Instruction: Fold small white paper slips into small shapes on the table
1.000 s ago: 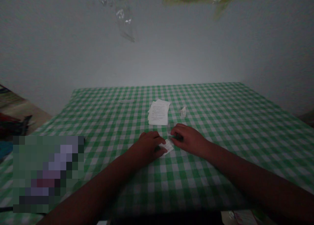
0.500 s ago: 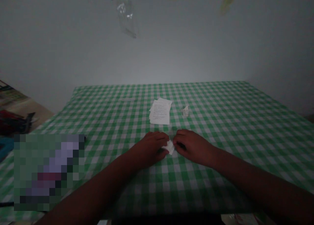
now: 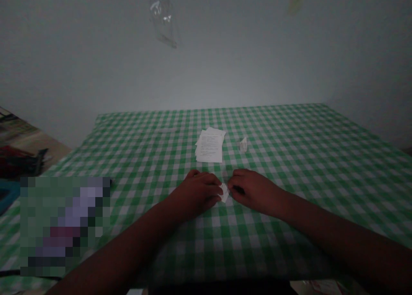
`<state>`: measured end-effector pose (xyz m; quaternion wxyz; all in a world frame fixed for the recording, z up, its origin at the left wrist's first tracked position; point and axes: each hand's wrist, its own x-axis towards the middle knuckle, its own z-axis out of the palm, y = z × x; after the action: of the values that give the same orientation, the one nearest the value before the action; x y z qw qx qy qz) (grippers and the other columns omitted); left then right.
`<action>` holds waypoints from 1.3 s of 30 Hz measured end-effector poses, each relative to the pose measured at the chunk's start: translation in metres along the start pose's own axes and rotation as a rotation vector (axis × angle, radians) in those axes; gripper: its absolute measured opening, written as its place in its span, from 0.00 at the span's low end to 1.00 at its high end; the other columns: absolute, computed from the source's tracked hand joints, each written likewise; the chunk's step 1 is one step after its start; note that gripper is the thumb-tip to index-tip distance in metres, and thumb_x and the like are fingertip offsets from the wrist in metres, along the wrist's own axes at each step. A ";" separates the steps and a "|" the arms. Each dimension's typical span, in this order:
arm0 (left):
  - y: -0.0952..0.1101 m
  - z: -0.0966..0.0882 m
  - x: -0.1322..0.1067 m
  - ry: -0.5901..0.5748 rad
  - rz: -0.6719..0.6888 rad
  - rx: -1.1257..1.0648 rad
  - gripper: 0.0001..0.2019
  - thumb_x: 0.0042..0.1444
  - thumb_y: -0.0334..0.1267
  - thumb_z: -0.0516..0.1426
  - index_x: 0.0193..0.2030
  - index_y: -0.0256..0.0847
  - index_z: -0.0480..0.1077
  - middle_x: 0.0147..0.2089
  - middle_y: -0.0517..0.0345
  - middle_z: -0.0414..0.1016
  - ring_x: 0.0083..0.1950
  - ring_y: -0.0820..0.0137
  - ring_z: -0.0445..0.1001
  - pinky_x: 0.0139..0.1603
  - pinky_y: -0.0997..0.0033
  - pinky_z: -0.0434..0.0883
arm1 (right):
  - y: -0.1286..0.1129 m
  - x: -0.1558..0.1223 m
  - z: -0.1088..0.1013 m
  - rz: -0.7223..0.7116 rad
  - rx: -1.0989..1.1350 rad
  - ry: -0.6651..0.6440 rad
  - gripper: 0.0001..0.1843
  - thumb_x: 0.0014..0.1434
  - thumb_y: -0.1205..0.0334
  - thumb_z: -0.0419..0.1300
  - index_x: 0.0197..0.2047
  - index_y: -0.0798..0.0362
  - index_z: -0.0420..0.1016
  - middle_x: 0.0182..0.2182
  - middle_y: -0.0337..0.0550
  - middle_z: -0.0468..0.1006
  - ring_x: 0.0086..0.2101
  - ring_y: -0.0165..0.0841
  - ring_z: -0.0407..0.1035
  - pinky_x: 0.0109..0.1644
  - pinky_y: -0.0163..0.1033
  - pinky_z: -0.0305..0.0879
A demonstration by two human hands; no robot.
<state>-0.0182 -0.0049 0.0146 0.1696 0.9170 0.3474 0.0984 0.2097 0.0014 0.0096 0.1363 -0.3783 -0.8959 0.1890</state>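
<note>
A small folded piece of white paper (image 3: 224,194) lies low over the tablecloth between my two hands. My left hand (image 3: 201,192) is closed, its thumb and fingertips pinching the paper's left side. From the right, my right hand (image 3: 249,187) grips the paper's other edge with thumb and forefinger drawn together. The fingers cover part of the paper, so its full shape is hidden. Beyond my hands rests a loose stack of printed paper sheets (image 3: 210,147). A small folded paper piece (image 3: 243,144) stands to the right of that stack.
A green and white checked tablecloth (image 3: 289,144) covers the table, which meets a pale wall (image 3: 225,63). At the left is a blurred-out, pixelated patch (image 3: 67,222) with a dark cable (image 3: 9,272) beside it. Clear plastic (image 3: 164,22) hangs on the wall.
My left hand's fingers have drawn closer together on the paper's left side. My right hand stays at the paper's right edge, and the view has shifted slightly.
</note>
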 end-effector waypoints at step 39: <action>0.010 -0.002 -0.005 0.014 -0.043 0.085 0.14 0.60 0.35 0.58 0.52 0.51 0.74 0.43 0.57 0.71 0.47 0.64 0.68 0.50 0.58 0.58 | 0.008 0.000 -0.008 0.052 0.080 0.028 0.04 0.55 0.70 0.58 0.34 0.53 0.72 0.32 0.38 0.70 0.32 0.29 0.65 0.35 0.34 0.58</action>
<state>-0.0161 -0.0147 0.0197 0.1303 0.9150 0.3719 0.0863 0.2181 0.0082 0.0128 0.1591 -0.3983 -0.8755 0.2226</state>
